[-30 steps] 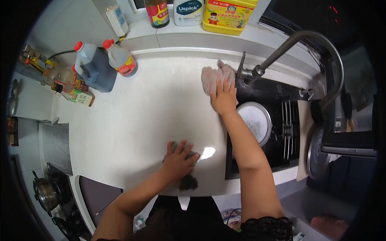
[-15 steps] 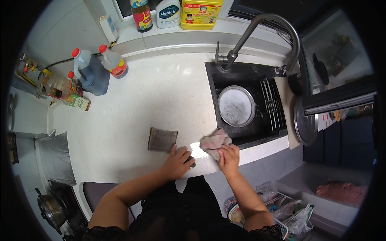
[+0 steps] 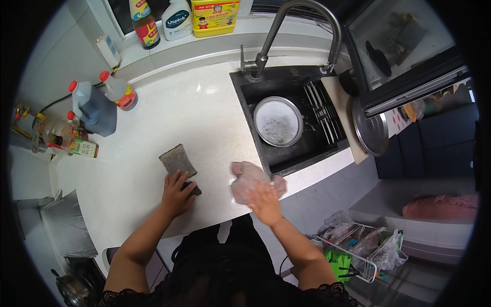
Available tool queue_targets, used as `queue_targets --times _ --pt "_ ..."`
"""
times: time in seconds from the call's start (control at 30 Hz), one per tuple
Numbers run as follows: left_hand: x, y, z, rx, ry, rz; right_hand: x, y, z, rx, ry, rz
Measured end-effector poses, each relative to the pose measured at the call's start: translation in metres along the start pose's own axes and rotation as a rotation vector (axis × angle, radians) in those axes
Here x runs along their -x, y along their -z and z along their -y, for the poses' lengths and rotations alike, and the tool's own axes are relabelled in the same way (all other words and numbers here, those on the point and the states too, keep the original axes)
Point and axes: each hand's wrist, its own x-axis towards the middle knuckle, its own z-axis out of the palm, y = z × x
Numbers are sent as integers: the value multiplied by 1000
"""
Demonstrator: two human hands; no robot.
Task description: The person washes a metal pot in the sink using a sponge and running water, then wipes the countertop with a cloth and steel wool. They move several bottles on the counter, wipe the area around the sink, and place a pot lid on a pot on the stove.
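My left hand (image 3: 177, 193) lies flat on the near end of a grey scouring pad (image 3: 177, 161) on the white countertop (image 3: 169, 128). My right hand (image 3: 264, 199) presses a crumpled pink cloth (image 3: 247, 179) onto the counter's front edge, just beside the near left corner of the black sink (image 3: 291, 120). The fingers of both hands are spread over what they press. A round metal bowl (image 3: 279, 122) sits inside the sink under the curved tap (image 3: 286, 30).
Sauce and oil bottles (image 3: 97, 110) stand at the counter's far left. Cleaner bottles (image 3: 178, 19) line the window sill. A metal lid (image 3: 369, 132) rests on a board right of the sink. A wire rack (image 3: 358, 245) with bags stands on the floor at lower right.
My right hand has dragged the pink cloth from near the tap down to the counter's front edge. My left hand stays on the grey pad, which now lies more exposed.
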Motion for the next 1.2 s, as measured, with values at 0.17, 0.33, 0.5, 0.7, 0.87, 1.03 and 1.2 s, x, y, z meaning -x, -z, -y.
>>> queue_targets --times 0.17,0.33,0.5,0.7,0.87,1.03,1.2 --pt "-3 1 -4 14 -22 -12 29 32 -129 318 -273 -137" --pt "-2 -3 -5 23 -10 -1 22 8 -140 76 -400 -414" --pt "-6 -12 -15 44 -133 -24 26 -15 12 19 -57 -117" --pt "-11 -11 -6 -60 -178 -72 -40 6 63 -141 471 82" --pt "-12 -1 -18 26 -55 -10 -45 28 -41 11 376 -179" --pt "-11 -3 -30 9 58 -10 -65 78 -81 -199 136 -453" --pt "-15 -8 -44 -18 177 -2 -105 70 -5 -299 210 -275"
